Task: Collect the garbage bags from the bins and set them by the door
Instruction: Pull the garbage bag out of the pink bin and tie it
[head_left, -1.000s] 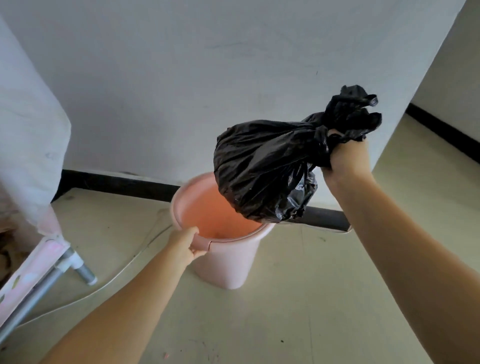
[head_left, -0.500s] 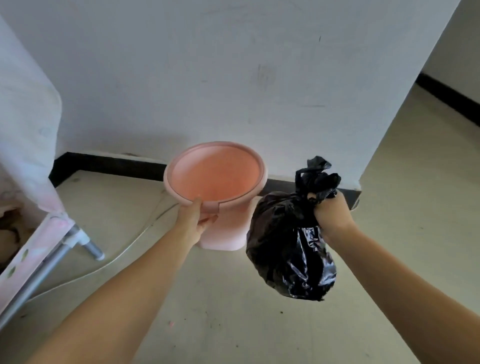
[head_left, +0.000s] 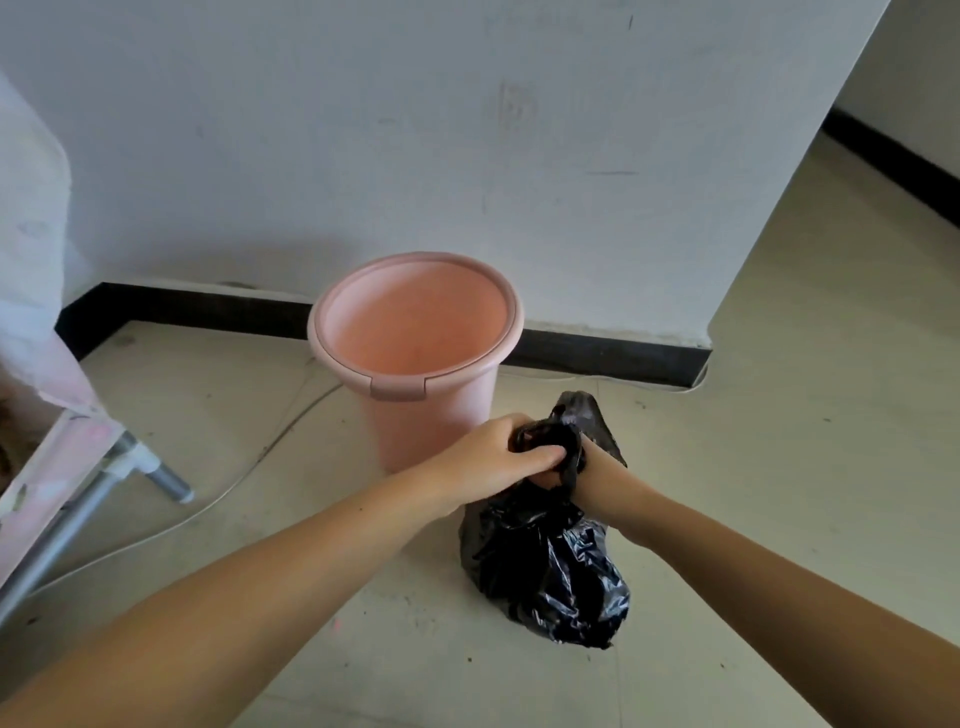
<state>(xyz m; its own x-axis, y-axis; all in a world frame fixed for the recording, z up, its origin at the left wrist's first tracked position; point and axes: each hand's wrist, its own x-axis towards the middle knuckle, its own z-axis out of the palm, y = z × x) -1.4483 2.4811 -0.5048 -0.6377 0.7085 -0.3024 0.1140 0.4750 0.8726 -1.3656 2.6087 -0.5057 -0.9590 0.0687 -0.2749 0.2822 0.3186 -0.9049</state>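
Down comes the black garbage bag (head_left: 545, 566), lower than half a second ago, and the left hand (head_left: 498, 457) has let go of the bin rim and crossed over to the bag's gathered neck. White wall (head_left: 363, 130) fills the back, with a black baseboard (head_left: 171, 312) along its foot and pale floor (head_left: 779, 467) below. Pink bin (head_left: 415, 353) stands upright against that wall, nothing inside, just left of the bag. At far left, a pink fabric-covered frame with a grey metal leg (head_left: 166, 480); a white cable (head_left: 249, 467) trails across the floor. The bag hangs bulging in front of the bin. Left grip: fingers curled tight round the neck. Right hand (head_left: 587, 467), mostly hidden behind it, clutches the same neck.
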